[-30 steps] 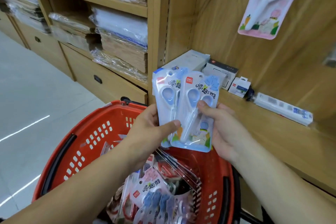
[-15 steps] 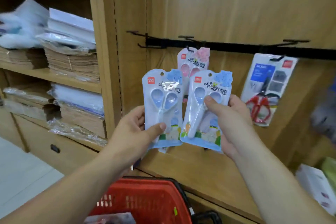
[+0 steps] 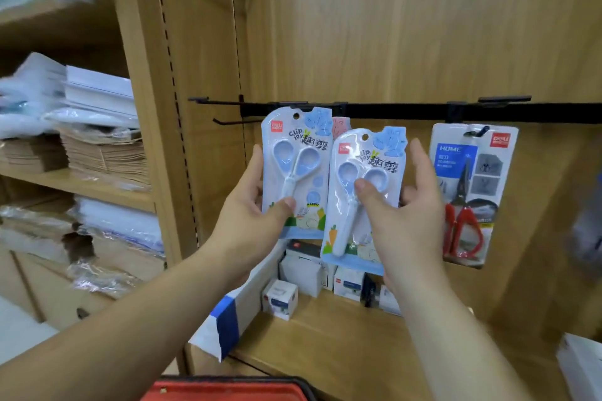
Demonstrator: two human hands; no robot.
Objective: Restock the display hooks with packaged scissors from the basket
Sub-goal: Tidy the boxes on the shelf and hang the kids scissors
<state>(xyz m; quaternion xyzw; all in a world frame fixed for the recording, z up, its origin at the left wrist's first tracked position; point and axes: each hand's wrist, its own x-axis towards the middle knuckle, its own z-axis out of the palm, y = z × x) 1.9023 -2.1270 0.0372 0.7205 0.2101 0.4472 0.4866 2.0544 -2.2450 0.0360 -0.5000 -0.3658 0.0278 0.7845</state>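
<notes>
Thumb and fingers of left hand [image 3: 250, 221] clamp one blue scissors pack [image 3: 294, 172], right hand [image 3: 400, 221] likewise clamps a second pack [image 3: 365, 202], both just below rail [image 3: 407, 111]; advise hanging singly, hole aligned to bare hook [image 3: 228, 122] tip.

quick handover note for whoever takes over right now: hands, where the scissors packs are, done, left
Left hand holds one blue scissors pack, right hand holds a second blue pack, both up at the black hook rail.
Done: a pink pack, mostly hidden, and a red-handled scissors pack hang there.
Left: neither blue pack looks hooked yet; hang both, then take more from the red basket, whose contents are out of view.
</notes>
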